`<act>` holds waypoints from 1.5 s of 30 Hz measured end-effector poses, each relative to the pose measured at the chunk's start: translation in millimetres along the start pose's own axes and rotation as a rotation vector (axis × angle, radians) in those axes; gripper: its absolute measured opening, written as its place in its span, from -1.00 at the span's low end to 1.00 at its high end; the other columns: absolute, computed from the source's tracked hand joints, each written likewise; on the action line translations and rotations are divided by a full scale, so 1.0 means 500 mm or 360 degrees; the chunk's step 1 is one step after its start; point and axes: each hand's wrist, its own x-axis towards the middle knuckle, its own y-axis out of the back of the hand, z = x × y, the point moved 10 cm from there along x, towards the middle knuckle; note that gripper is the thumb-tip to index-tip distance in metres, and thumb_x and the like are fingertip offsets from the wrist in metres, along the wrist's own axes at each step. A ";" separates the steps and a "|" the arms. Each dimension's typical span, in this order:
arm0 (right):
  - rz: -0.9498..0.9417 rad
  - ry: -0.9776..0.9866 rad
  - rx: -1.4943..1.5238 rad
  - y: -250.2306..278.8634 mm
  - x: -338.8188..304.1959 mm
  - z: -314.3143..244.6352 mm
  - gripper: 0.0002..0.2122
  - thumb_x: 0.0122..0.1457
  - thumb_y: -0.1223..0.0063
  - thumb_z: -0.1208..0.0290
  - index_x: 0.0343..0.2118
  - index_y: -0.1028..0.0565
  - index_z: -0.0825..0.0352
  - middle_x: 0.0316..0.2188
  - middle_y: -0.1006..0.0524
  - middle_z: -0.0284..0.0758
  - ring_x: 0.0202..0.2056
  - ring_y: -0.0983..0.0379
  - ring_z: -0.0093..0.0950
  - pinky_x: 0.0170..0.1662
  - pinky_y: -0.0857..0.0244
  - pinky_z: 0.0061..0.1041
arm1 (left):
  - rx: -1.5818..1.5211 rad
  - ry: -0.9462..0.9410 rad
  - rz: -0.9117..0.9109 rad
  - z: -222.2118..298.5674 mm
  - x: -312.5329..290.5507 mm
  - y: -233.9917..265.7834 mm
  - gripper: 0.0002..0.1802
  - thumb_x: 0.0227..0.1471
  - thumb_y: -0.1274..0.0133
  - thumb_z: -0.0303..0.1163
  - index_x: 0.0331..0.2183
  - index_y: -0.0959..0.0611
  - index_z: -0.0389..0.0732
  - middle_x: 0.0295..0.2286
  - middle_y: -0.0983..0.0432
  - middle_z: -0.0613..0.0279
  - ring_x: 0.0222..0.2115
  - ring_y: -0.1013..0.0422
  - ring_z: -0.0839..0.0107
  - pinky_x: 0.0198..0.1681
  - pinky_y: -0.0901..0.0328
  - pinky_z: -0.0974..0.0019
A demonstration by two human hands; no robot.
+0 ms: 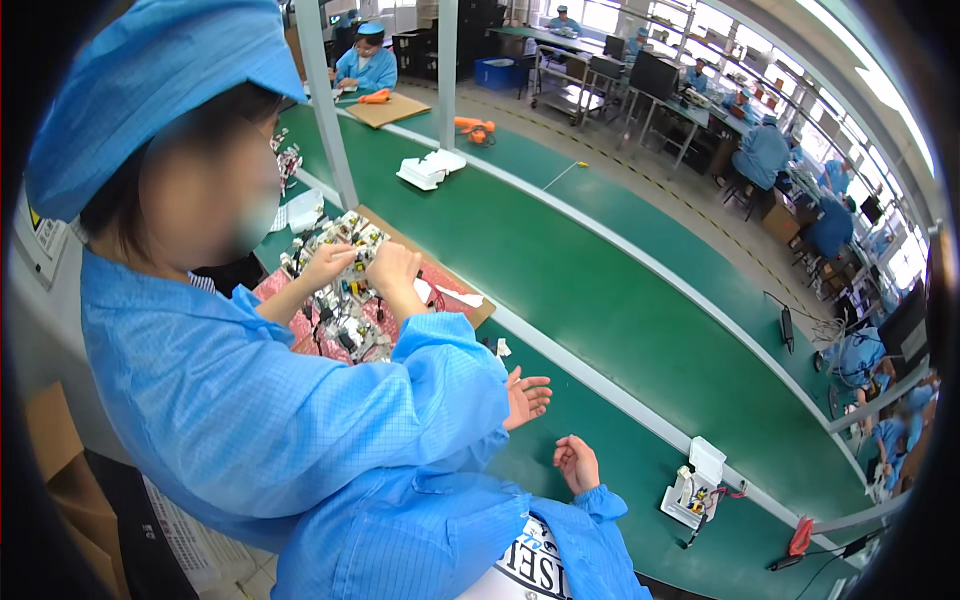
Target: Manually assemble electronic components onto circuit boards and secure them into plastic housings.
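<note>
My left hand (pixel 527 398) is raised over the green table, palm up, its fingers stretched out and nothing in it. To its right, my right hand (pixel 576 465) has its fingers curled inward, and I see nothing in them. Nearest to the right hand, some way off to the right, lies an open white plastic case (pixel 707 460) with small electronic parts, red wire and a black lead. Beyond my left hand are small white pieces (pixel 503 347). Both of my hands are apart from these things.
Close on my left a co-worker in a blue coat and cap (pixel 290 400) reaches over a heap of circuit boards and wires (pixel 345 275) on pink wrap and cardboard. White plastic shells (pixel 432 169) lie farther back. A grey upright post (pixel 325 105) rises from the bench. Red and black leads (pixel 800 537) lie at right.
</note>
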 end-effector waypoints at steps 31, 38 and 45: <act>0.0274 -0.0188 0.0242 0.102 0.017 0.137 -0.79 0.11 0.24 0.36 -0.41 -0.40 0.41 -0.64 -0.47 -0.25 -0.61 -0.42 -0.43 -0.51 -0.34 -0.54 | 0.0655 0.0515 0.0647 -0.125 -0.067 0.285 -0.63 0.02 0.14 -0.26 -0.16 -0.40 -0.28 -0.29 -0.44 0.01 -0.27 -0.40 0.22 -0.19 -0.31 0.19; 0.0303 -0.0221 0.0236 0.083 0.016 0.134 -0.79 0.09 0.23 0.37 -0.39 -0.36 0.45 -0.65 -0.44 -0.21 -0.62 -0.39 -0.41 -0.52 -0.33 -0.52 | 0.0743 0.0421 0.0386 -0.119 -0.061 0.358 -0.40 -0.11 -0.02 -0.03 -0.10 -0.37 -0.22 -0.20 -0.39 -0.04 -0.19 -0.35 0.23 -0.11 -0.26 0.11; 0.0392 -0.0211 0.0214 0.102 0.008 0.142 -0.78 0.08 0.24 0.36 -0.39 -0.37 0.44 -0.64 -0.44 -0.22 -0.62 -0.38 -0.42 -0.52 -0.31 -0.53 | 0.0564 0.0316 0.0430 -0.100 -0.068 0.275 -0.59 0.00 0.10 -0.20 -0.16 -0.42 -0.26 -0.29 -0.45 0.00 -0.29 -0.41 0.20 -0.14 -0.29 0.17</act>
